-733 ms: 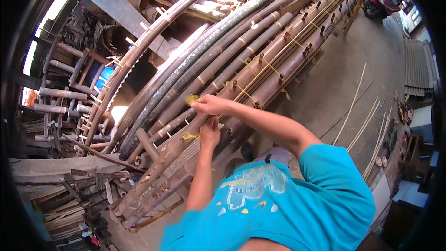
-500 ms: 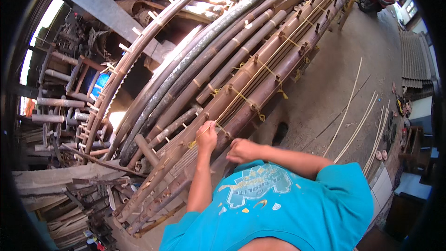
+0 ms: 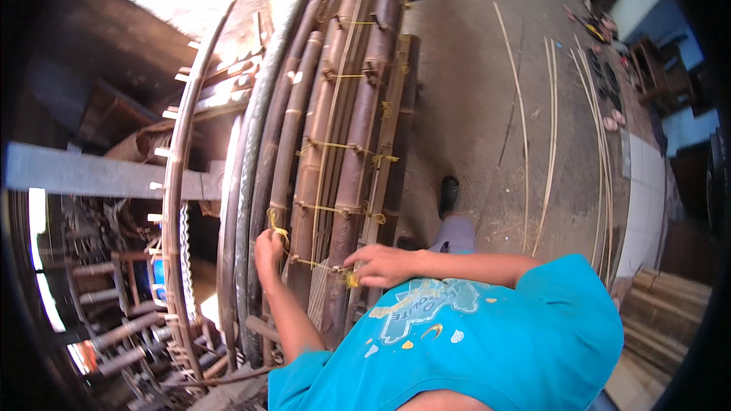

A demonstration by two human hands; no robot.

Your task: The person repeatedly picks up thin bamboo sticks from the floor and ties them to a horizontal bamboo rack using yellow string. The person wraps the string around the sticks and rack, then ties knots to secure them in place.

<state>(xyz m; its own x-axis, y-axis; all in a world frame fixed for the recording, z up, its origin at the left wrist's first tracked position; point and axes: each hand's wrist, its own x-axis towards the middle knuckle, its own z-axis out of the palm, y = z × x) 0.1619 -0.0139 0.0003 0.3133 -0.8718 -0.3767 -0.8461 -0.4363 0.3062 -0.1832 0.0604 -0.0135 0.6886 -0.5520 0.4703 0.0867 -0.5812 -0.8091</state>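
My left hand (image 3: 268, 255) is closed at the left edge of a bound bundle of bamboo poles, pinching yellow string (image 3: 279, 230) beside a loose knot. From there the string runs taut across the poles toward my right hand (image 3: 384, 265). That hand reaches over the right-hand thick bamboo pole (image 3: 346, 230), its fingers stretched out and apart by another yellow tie (image 3: 351, 280). The left thick bamboo pole (image 3: 303, 186) lies alongside, with thin strips (image 3: 326, 175) between the two. Further yellow strings cross the bundle at intervals, looped round short pegs.
More long bamboo poles (image 3: 293, 122) lie left of the bundle, beside a curved pegged pole (image 3: 177, 175). A grey beam (image 3: 99, 171) crosses the left side. Thin bamboo strips (image 3: 550, 137) lie on the floor at right, near pink slippers (image 3: 614, 119). My shoe (image 3: 449, 194) stands beside the bundle.
The view has turned, so the bundle now runs nearly straight away from me. My hands have moved apart, the left to the bundle's left edge; my right fingers have opened out.
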